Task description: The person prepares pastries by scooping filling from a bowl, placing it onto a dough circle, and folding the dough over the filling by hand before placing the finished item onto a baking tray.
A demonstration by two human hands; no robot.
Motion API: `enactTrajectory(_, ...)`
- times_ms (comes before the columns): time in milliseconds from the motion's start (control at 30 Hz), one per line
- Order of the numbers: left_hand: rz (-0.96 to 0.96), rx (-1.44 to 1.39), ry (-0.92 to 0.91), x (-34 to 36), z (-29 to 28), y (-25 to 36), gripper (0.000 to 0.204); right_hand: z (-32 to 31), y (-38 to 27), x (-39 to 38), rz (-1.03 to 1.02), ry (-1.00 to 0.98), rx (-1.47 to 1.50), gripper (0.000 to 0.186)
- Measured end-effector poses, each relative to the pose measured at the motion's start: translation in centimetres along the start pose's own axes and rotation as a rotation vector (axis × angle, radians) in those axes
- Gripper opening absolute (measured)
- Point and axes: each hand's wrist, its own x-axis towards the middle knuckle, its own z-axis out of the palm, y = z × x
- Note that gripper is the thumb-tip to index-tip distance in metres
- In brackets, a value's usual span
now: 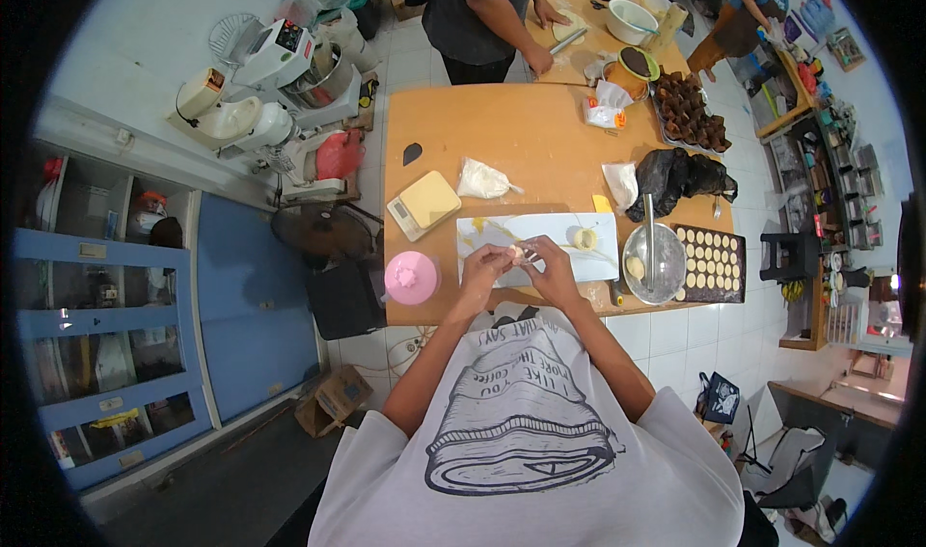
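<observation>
- Left hand [490,265]: over the worktop [453,127], just inside its near edge, fingers curled inward, tips gathered in a pinch.
- Right hand [552,269]: beside the left, fingers and thumb bent toward it; the fingertips of both nearly meet.
- Left forearm [434,359]: bare, slanting over the near edge toward the right edge.
- Right forearm [612,352]: bare, slanting over the near edge toward the left edge.
- Elbows: spread wider than the wrists.
</observation>
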Motion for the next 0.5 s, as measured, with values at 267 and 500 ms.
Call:
enactTrajectory(267, 0.029, 0.025, -0.04, -0.8, 1.3, 1.1, 0.024, -0.2, 1.5, -0.2, 0.08, -0.004, -0.012, 0.016)
enactTrajectory(500, 0.133, 0.073, -0.059, 1.3, 0.5, 0.5, 0.016, -0.8, -1.0, 0.8, 0.065, 0.002, 0.097, 0.023)
